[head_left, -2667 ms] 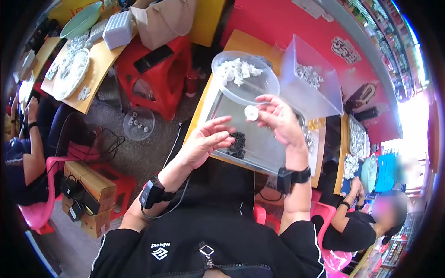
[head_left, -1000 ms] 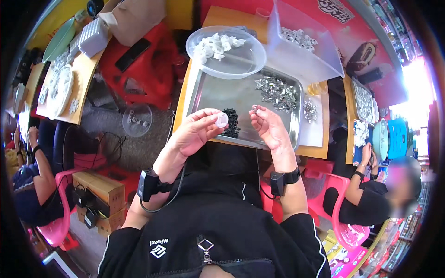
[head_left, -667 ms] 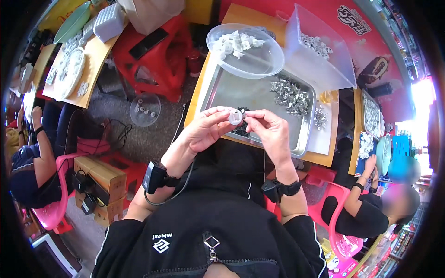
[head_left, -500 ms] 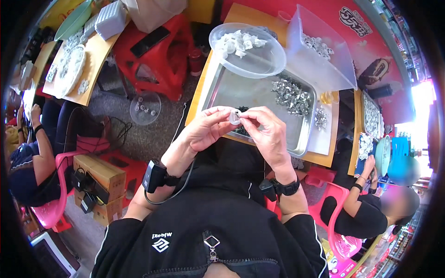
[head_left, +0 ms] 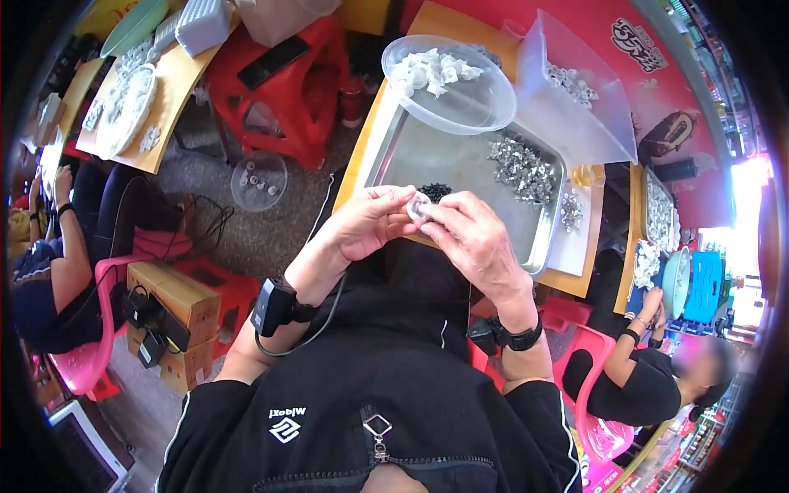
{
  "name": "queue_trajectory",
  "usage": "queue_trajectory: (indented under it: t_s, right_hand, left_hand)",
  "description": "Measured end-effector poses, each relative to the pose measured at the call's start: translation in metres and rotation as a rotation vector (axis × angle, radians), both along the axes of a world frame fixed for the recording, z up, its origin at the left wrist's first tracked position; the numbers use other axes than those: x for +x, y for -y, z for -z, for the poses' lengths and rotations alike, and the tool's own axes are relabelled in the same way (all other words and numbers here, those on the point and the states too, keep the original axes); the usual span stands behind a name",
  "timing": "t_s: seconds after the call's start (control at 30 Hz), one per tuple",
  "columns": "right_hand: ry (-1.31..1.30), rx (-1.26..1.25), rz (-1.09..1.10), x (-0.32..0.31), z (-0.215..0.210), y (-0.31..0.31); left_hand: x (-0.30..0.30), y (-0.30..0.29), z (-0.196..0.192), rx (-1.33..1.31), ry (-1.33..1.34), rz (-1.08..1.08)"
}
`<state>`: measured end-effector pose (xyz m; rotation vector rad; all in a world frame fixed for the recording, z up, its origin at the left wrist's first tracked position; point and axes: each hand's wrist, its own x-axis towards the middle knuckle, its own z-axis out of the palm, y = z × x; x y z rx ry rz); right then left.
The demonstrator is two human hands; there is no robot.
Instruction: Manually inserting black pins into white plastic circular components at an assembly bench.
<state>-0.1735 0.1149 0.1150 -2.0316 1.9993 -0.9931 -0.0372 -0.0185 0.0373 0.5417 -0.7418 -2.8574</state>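
Observation:
Between my two hands is a small round whitish plastic part (head_left: 418, 207), too small to name more exactly. My left hand (head_left: 366, 226) pinches its left side between thumb and fingers. From the right, the fingers of my right hand (head_left: 472, 242) press on it and cover part of it. Just beyond, a metal tray (head_left: 411, 156) holds a little heap of black pieces (head_left: 434, 191) and a larger pile of shiny metal pieces (head_left: 523, 169). A translucent bowl (head_left: 493, 115) with white plastic parts (head_left: 431, 71) rests over the tray's far side.
A clear plastic bin (head_left: 542, 99) with more small parts stands at the far right of the wooden table (head_left: 362, 168). A red stool (head_left: 271, 107) bears a dark phone. On the floor lies a clear bowl (head_left: 258, 181). Co-workers sit at left and right; cardboard boxes (head_left: 181, 304) stand at left.
My right hand has turned, its fingers now lying further over the small plastic part. The black heap in the tray shows more clearly. My left hand keeps its pinch.

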Motion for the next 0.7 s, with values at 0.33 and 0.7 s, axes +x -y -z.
queue_trajectory:
  t_s: [0.33, 0.7]
  right_hand:
    - [-0.153, -0.078, -0.103, -0.002, 0.001, 0.000]
    - [-0.243, -0.095, -0.032, 0.009, 0.020, -0.010]
  left_hand:
    - [0.001, -0.005, -0.007, 0.111, 0.082, 0.055]
    - [0.003, -0.009, -0.002, 0.027, 0.093, 0.025]
